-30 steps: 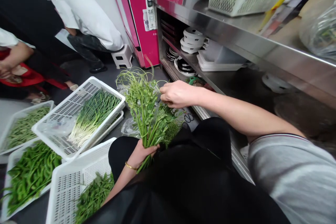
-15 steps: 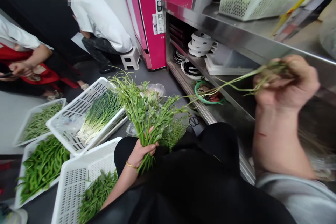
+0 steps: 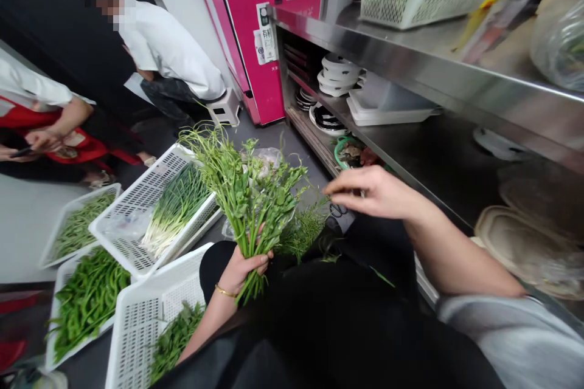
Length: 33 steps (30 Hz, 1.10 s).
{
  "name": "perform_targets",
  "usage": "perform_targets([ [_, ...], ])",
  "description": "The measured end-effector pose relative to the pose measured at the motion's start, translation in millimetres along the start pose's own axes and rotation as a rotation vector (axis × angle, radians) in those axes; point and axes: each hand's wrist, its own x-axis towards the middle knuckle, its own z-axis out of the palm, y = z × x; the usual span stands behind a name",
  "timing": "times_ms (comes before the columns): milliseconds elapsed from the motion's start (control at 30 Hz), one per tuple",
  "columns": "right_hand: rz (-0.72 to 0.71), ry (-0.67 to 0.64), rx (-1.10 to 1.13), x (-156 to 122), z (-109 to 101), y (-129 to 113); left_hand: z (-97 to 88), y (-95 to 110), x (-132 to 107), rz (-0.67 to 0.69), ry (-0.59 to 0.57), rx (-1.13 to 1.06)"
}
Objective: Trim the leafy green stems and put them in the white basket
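Observation:
My left hand (image 3: 246,266), with a gold bangle at the wrist, is closed around the stems of a bunch of pea shoots (image 3: 255,194). Leaves and thin curling tendrils fan out above the fist. To the right of the bunch, my right hand (image 3: 365,191) is held with its fingers stretched out and slightly apart. No bundle shows in it; a fine strand lies near its fingertips. Below and between the hands is a heap of thin green trimmings (image 3: 302,234). A few scraps lie on my dark apron (image 3: 319,316).
White baskets (image 3: 137,292) stand at left, holding spring onions (image 3: 176,206), green peppers (image 3: 91,298), beans and leafy greens. A steel shelf unit (image 3: 410,55) with dishes runs along the right. Two people are at upper left, one seated on a stool (image 3: 225,108). Scissors (image 3: 337,210) lie on the floor.
My right hand has come down and left from the shelf edge towards the bunch. The long stems it gripped are no longer in it. The left hand keeps its hold.

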Motion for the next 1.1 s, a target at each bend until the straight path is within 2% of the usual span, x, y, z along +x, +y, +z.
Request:
perform_targets([
  [33, -0.055, 0.15, -0.047, 9.6, 0.4, -3.3, 0.5, -0.1, -0.4, -0.004, 0.001, 0.007],
  [67, -0.117, 0.237, -0.095, 20.6, 1.0, -5.6, 1.0, -0.2, -0.7, -0.005, 0.0, 0.014],
  [100, -0.187, 0.255, -0.147, 32.5, 2.2, -6.9, 1.5, -0.4, -0.9, -0.005, -0.001, 0.02],
  [167, -0.315, 0.15, -0.266, 57.2, 6.7, -6.0, 2.3, -0.6, -0.9, -0.002, -0.004, 0.032],
  [233, -0.359, 0.005, -0.37, 79.1, 12.3, -0.3, 2.8, -0.8, -1.0, -0.005, -0.009, 0.042],
  [300, -0.303, -0.094, -0.411, 93.8, 15.4, 9.1, 2.1, -0.9, -1.6, -0.009, -0.014, 0.05],
  [367, -0.216, -0.189, -0.36, 99.7, 13.9, 19.9, 0.1, -1.5, -2.6, -0.015, -0.018, 0.051],
  [500, -0.088, -0.37, -0.129, 92.9, 4.8, 36.2, -7.0, -4.1, -3.5, -0.032, -0.04, 0.017],
  [667, 0.025, -0.423, 0.092, 80.7, -0.3, 39.7, -14.1, -3.9, -0.2, -0.061, -0.119, -0.032],
  [733, 0.057, -0.3, 0.226, 75.4, -7.1, 41.0, -16.9, -2.8, 0.1, -0.09, -0.135, -0.026],
  [833, 0.103, 0.054, 0.435, 59.5, -24.3, 48.4, -22.4, -2.5, -1.6, -0.11, -0.13, -0.028],
  [867, 0.121, 0.102, 0.479, 52.2, -28.7, 51.8, -24.1, -3.0, -2.3, -0.111, -0.13, -0.036],
  [900, 0.142, 0.074, 0.495, 44.8, -30.5, 55.0, -25.3, -3.8, -2.9, -0.108, -0.13, -0.046],
  [933, 0.168, -0.008, 0.477, 38.0, -28.9, 57.8, -25.9, -4.7, -3.2, -0.1, -0.13, -0.057],
  [1000, 0.222, -0.168, 0.329, 29.4, -14.4, 60.6, -25.5, -6.5, -2.8, -0.071, -0.126, -0.081],
  [1033, 0.242, -0.182, 0.226, 28.3, -2.7, 60.3, -24.6, -7.2, -2.1, -0.048, -0.122, -0.093],
  [1100, 0.25, -0.108, 0.066, 31.8, 22.6, 57.9, -22.6, -7.9, -0.7, -0.008, -0.12, -0.106],
])
